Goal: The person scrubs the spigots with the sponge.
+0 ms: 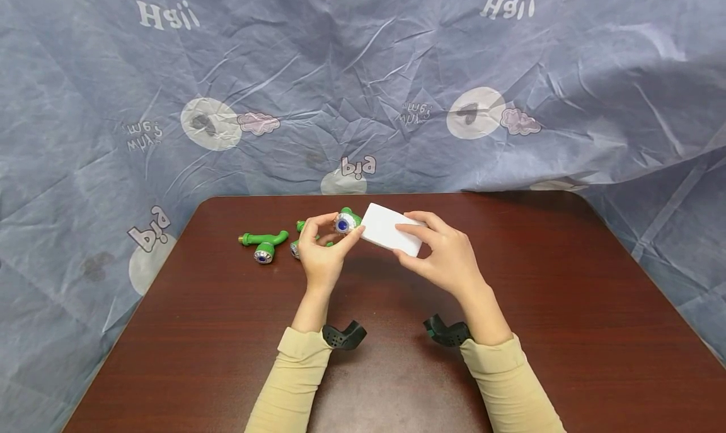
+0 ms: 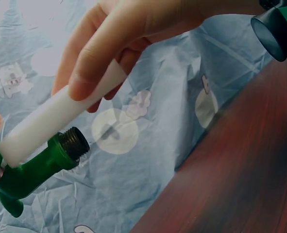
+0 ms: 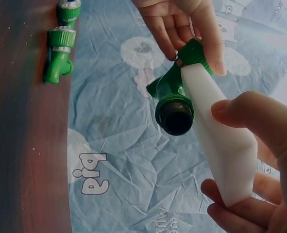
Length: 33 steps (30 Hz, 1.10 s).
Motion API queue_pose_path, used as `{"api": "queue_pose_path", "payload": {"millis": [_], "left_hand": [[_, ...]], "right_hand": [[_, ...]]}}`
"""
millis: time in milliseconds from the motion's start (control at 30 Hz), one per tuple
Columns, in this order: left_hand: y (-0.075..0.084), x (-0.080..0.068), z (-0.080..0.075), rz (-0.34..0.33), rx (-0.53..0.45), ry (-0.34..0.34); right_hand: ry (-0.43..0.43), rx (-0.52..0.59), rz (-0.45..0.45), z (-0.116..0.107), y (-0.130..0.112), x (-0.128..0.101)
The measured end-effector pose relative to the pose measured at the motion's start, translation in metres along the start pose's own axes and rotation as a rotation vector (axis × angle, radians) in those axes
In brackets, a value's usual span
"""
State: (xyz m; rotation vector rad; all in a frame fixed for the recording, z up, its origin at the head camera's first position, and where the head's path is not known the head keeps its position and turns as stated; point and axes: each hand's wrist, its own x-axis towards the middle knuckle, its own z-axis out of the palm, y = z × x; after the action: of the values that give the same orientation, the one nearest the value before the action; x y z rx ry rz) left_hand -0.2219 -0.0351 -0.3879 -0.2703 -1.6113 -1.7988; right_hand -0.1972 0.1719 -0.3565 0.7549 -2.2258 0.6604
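Note:
Raised over the table, my left hand pinches a green faucet by its round ribbed handle, which has a silver face with a blue centre. A white rectangular sponge is gripped by my right hand, thumb on one side and fingers on the other. One end of the sponge lies against the faucet beside its handle, as the left wrist view shows. The threaded end of the faucet points away from my left hand. In the right wrist view, that dark open end sits alongside the sponge.
Another green faucet lies on the brown table to the left. More green faucet parts show behind my left hand, partly hidden by it. A blue-grey printed cloth hangs behind the table's far edge.

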Motion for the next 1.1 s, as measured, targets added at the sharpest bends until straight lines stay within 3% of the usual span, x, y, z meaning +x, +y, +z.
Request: {"api": "queue_pose_path", "payload": {"millis": [267,367,467,567,867,1100], "left_hand": [[0.027,0.0,0.0,0.015,0.028,0.037],[0.029,0.0,0.0,0.011,0.03,0.042],[0.03,-0.001,0.0,0.008,0.036,0.043],[0.032,-0.001,0.001,0.005,0.053,0.047],[0.033,0.0,0.0,-0.022,0.063,0.065],[0.031,0.002,0.0,-0.033,0.004,0.059]], "right_hand": [[0.108,-0.082,0.12,-0.005,0.007,-0.001],[0.096,-0.026,0.098,-0.005,0.007,-0.001],[0.025,0.032,0.02,-0.003,0.004,0.001],[-0.013,0.035,-0.018,-0.002,0.003,0.001],[0.158,-0.045,0.123,-0.012,0.015,-0.002],[0.136,-0.049,0.175,-0.013,0.014,-0.002]]}}
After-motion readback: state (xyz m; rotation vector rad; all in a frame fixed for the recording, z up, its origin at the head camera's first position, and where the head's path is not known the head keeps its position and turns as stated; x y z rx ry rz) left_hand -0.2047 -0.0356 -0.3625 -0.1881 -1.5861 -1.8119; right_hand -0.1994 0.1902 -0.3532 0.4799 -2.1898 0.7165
